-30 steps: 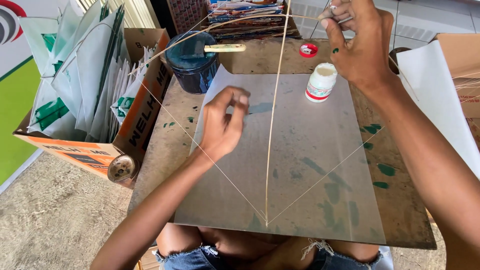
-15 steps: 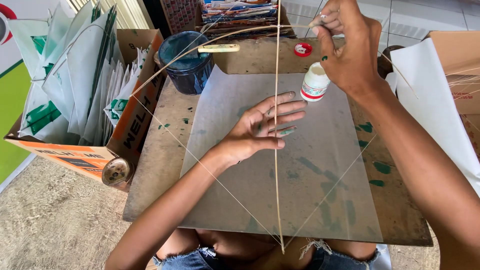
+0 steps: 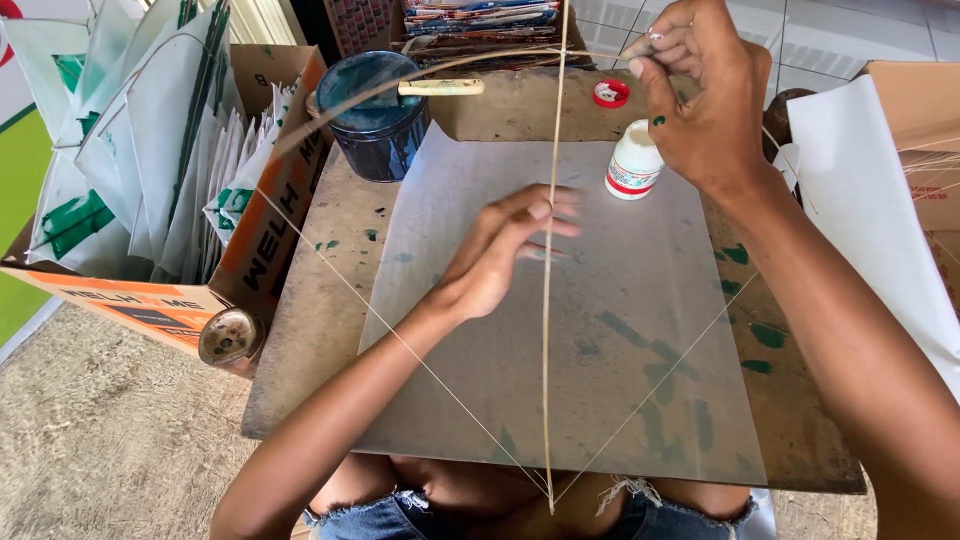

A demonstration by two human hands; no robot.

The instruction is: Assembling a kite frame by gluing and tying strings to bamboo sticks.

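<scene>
**Kite frame held over grey sheet on the work board**

Nearest the camera, the lower tip of the thin bamboo spine [image 3: 546,400] hung past the edge of the wooden board [image 3: 300,350], above the person's knees, with white string [image 3: 400,340] running from it diagonally to both sides. The grey sheet [image 3: 640,380] lay flat on the board beneath the frame. Midway up, the left hand [image 3: 500,255] was spread, its fingers extended and touching the spine, blurred at the tips. Further on, a small white glue bottle [image 3: 633,160] stood uncapped on the sheet's top edge, its red cap [image 3: 610,93] lying beyond. The right hand [image 3: 705,95] was raised above the bottle, fingertips pressed together, pinching the end of the curved cross stick [image 3: 400,82]. A dark blue pot [image 3: 375,120] stood at the far left.
</scene>
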